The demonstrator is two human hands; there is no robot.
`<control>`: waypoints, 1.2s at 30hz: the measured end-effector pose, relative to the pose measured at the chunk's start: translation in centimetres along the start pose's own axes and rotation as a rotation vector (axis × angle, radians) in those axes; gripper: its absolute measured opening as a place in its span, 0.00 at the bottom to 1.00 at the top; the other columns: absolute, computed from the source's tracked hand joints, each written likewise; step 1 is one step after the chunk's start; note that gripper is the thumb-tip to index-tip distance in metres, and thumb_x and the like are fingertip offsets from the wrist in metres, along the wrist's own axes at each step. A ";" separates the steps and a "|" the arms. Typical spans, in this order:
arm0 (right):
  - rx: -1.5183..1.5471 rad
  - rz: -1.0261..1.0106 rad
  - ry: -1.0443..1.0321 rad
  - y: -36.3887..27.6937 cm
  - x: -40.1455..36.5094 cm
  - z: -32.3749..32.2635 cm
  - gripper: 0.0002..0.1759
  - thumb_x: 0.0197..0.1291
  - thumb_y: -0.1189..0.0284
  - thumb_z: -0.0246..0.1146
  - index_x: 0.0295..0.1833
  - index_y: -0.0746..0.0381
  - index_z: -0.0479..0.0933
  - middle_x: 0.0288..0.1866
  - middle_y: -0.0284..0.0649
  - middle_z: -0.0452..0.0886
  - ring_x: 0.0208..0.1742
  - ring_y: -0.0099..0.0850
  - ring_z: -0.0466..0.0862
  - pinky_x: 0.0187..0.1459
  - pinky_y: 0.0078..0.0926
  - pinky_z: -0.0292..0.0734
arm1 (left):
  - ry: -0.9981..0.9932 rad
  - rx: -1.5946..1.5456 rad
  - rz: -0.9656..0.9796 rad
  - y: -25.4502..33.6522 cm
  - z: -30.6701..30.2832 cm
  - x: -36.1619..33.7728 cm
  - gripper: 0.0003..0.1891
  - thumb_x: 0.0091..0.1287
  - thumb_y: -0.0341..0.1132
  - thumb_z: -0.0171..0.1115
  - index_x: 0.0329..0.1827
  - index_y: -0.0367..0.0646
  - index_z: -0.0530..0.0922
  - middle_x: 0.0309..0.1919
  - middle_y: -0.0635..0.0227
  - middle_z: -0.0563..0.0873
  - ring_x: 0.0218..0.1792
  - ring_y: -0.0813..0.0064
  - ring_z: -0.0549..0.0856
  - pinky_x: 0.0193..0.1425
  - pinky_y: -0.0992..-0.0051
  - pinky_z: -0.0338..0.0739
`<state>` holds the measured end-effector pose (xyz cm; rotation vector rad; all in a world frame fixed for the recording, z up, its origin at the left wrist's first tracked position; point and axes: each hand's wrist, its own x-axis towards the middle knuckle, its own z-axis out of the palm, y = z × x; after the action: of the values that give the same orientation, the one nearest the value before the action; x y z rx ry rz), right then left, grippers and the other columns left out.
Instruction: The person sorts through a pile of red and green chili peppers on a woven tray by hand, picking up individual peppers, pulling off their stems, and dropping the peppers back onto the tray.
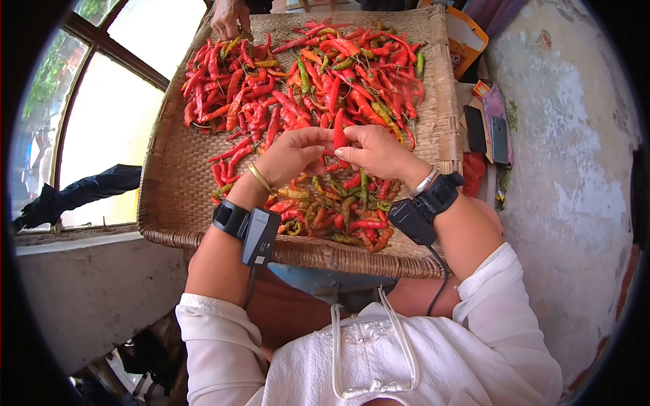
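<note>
Between my two hands a red chili pepper stands upright, tip upward, over the woven tray. My right hand pinches its lower part, thumb in front. From the other side, the fingertips of my left hand close in against the same chili pepper; their exact grip is partly hidden. Beyond my hands lies a large pile of red chili peppers, with some green and orange ones mixed in. A smaller heap of mottled green, yellow and red chili peppers sits below my wrists, nearer my body.
The woven tray has a raised rim. Another person's hand reaches the pile's far left. To the right are two phones, an orange box and a wall. A window and dark folded cloth are left.
</note>
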<state>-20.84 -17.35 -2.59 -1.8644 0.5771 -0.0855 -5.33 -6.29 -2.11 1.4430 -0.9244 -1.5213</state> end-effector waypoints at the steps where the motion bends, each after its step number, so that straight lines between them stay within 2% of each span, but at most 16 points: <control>1: 0.005 0.008 -0.007 0.1 -0.4 0.4 0.12 0.52 0.67 0.60 0.34 0.65 0.75 0.23 0.42 0.77 0.23 0.32 0.78 0.29 0.30 0.73 | -0.006 -0.049 0.016 -0.1 0.4 -0.5 0.11 0.65 0.33 0.51 0.49 0.42 0.75 0.35 0.75 0.81 0.26 0.88 0.77 0.31 0.84 0.73; 3: 0.385 0.127 -0.019 -0.2 -0.5 0.6 0.12 0.53 0.67 0.59 0.35 0.67 0.75 0.20 0.40 0.76 0.19 0.27 0.76 0.27 0.27 0.72 | -0.036 -0.059 0.005 0.6 1.8 -0.9 0.11 0.66 0.34 0.52 0.48 0.41 0.75 0.33 0.74 0.81 0.25 0.88 0.76 0.30 0.85 0.72; 5: 0.442 0.145 -0.044 -0.4 -0.7 0.5 0.12 0.53 0.67 0.60 0.37 0.65 0.75 0.22 0.41 0.77 0.21 0.30 0.78 0.28 0.28 0.73 | -0.069 -0.069 -0.005 0.7 1.9 -0.9 0.12 0.66 0.36 0.52 0.48 0.40 0.75 0.31 0.73 0.81 0.24 0.88 0.76 0.28 0.86 0.71; 7: 0.497 0.163 -0.066 -0.6 -0.9 0.1 0.12 0.52 0.68 0.60 0.38 0.64 0.75 0.23 0.42 0.78 0.23 0.32 0.79 0.29 0.30 0.74 | -0.083 0.218 -0.154 0.2 0.7 -0.5 0.13 0.66 0.39 0.54 0.48 0.40 0.73 0.34 0.70 0.81 0.24 0.89 0.76 0.27 0.87 0.70; 9: -0.493 -0.066 0.071 -0.8 -1.1 -0.8 0.11 0.50 0.70 0.61 0.40 0.60 0.76 0.28 0.43 0.80 0.30 0.38 0.81 0.34 0.34 0.75 | -0.078 0.185 -0.164 -0.1 -0.9 -0.1 0.13 0.66 0.39 0.52 0.48 0.41 0.71 0.37 0.67 0.81 0.24 0.88 0.76 0.25 0.87 0.71; 10: -0.749 -0.154 0.026 0.4 -0.5 -1.1 0.11 0.48 0.73 0.60 0.41 0.56 0.77 0.33 0.43 0.80 0.37 0.42 0.80 0.39 0.37 0.75 | 0.028 -0.152 0.028 -0.1 -2.0 0.5 0.13 0.67 0.39 0.52 0.48 0.42 0.71 0.38 0.65 0.81 0.24 0.87 0.77 0.25 0.86 0.73; 13: -0.754 -0.104 -0.224 0.5 -1.1 -0.5 0.14 0.47 0.72 0.61 0.43 0.59 0.76 0.29 0.42 0.79 0.37 0.41 0.80 0.38 0.36 0.73 | 0.391 -0.780 0.363 1.1 -2.7 0.1 0.11 0.67 0.38 0.50 0.48 0.43 0.70 0.40 0.62 0.81 0.28 0.82 0.82 0.29 0.85 0.79; 15: -0.791 -0.074 -0.334 0.1 -1.5 -0.1 0.16 0.46 0.74 0.60 0.45 0.57 0.76 0.29 0.42 0.80 0.37 0.40 0.80 0.38 0.36 0.74 | 0.334 -0.823 0.386 0.0 -3.8 0.4 0.11 0.67 0.36 0.50 0.48 0.43 0.70 0.40 0.63 0.81 0.31 0.80 0.83 0.32 0.84 0.81; 17: -1.060 -0.013 -0.399 0.7 -1.7 0.6 0.17 0.46 0.76 0.59 0.46 0.56 0.76 0.29 0.42 0.80 0.38 0.39 0.81 0.38 0.37 0.75 | 0.415 -0.632 0.186 -0.9 -3.6 0.7 0.11 0.67 0.35 0.51 0.50 0.44 0.69 0.39 0.64 0.82 0.30 0.80 0.82 0.29 0.85 0.80; 21: -1.152 -0.042 -0.320 1.6 -1.9 1.9 0.11 0.48 0.74 0.56 0.40 0.56 0.76 0.28 0.42 0.79 0.36 0.38 0.81 0.35 0.38 0.75 | 0.187 -0.276 -0.005 -1.2 -0.3 0.4 0.12 0.66 0.33 0.51 0.51 0.41 0.71 0.35 0.71 0.82 0.26 0.84 0.80 0.29 0.85 0.76; 25: -1.149 -0.057 -0.303 1.9 -1.4 1.4 0.09 0.48 0.73 0.57 0.37 0.56 0.76 0.28 0.42 0.79 0.35 0.38 0.81 0.35 0.38 0.75 | 0.108 0.007 -0.010 -1.5 0.8 0.4 0.12 0.66 0.32 0.51 0.50 0.39 0.73 0.33 0.73 0.82 0.26 0.87 0.79 0.31 0.85 0.74; 28: -1.061 -0.104 -0.265 0.4 -1.1 0.2 0.07 0.47 0.72 0.58 0.35 0.57 0.75 0.25 0.42 0.78 0.30 0.38 0.80 0.32 0.36 0.74 | 0.114 0.002 -0.036 -1.3 0.4 0.2 0.12 0.66 0.31 0.51 0.51 0.39 0.72 0.34 0.74 0.81 0.26 0.87 0.78 0.31 0.87 0.73; 30: -0.462 -0.117 -0.157 -0.8 -0.9 -0.7 0.07 0.51 0.72 0.59 0.32 0.64 0.76 0.25 0.41 0.79 0.27 0.32 0.80 0.29 0.28 0.74 | 0.168 -0.076 -0.017 -1.5 -0.1 0.4 0.12 0.65 0.31 0.51 0.51 0.40 0.73 0.35 0.75 0.80 0.26 0.88 0.77 0.31 0.87 0.73; 31: -0.470 -0.124 -0.149 -0.9 -0.4 -0.9 0.07 0.51 0.72 0.59 0.32 0.64 0.76 0.25 0.41 0.79 0.27 0.32 0.80 0.29 0.28 0.74 | 0.168 -0.071 -0.006 -1.2 -0.3 0.8 0.12 0.65 0.31 0.51 0.51 0.40 0.73 0.35 0.75 0.80 0.26 0.88 0.77 0.31 0.87 0.73; 33: 0.168 0.103 -0.066 -1.0 -0.1 -0.8 0.09 0.56 0.69 0.58 0.32 0.65 0.74 0.20 0.34 0.76 0.19 0.22 0.75 0.22 0.19 0.70 | 0.029 0.012 0.013 -0.8 0.4 0.4 0.12 0.65 0.31 0.52 0.51 0.40 0.72 0.36 0.74 0.80 0.26 0.88 0.77 0.30 0.87 0.72; 36: 0.410 0.095 -0.030 -0.5 0.0 -0.3 0.11 0.59 0.66 0.57 0.34 0.65 0.74 0.20 0.29 0.72 0.17 0.15 0.71 0.19 0.13 0.66 | -0.036 -0.011 -0.010 -0.5 1.3 0.0 0.10 0.65 0.35 0.54 0.45 0.40 0.75 0.31 0.75 0.81 0.25 0.88 0.76 0.28 0.87 0.72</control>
<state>-20.77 -17.47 -2.02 -1.4369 0.5787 -0.1041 -6.70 -6.14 -2.43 1.4188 -0.9293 -1.5619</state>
